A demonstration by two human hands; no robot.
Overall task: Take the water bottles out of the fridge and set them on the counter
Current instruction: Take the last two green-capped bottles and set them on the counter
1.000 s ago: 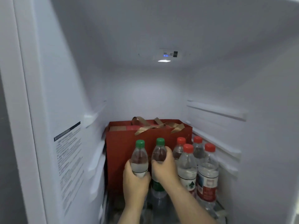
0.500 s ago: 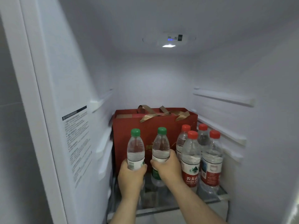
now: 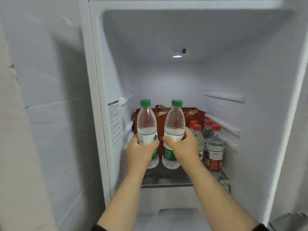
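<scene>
Head view: left hand [image 3: 139, 151] and right hand [image 3: 184, 145] each wrap a green-capped bottle, left bottle [image 3: 146, 124], right bottle [image 3: 174, 124], held upright before the fridge shelf [image 3: 183, 182]; red-capped bottles [image 3: 214, 147] stand at right

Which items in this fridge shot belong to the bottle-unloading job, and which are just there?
Job: green-capped bottle in left hand; green-capped bottle in right hand; four red-capped bottles on the shelf; left hand; right hand.

Bystanders: red gift bag; wall label.

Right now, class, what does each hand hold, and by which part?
Left hand and right hand each grip a green-capped bottle around its labelled middle.
</scene>
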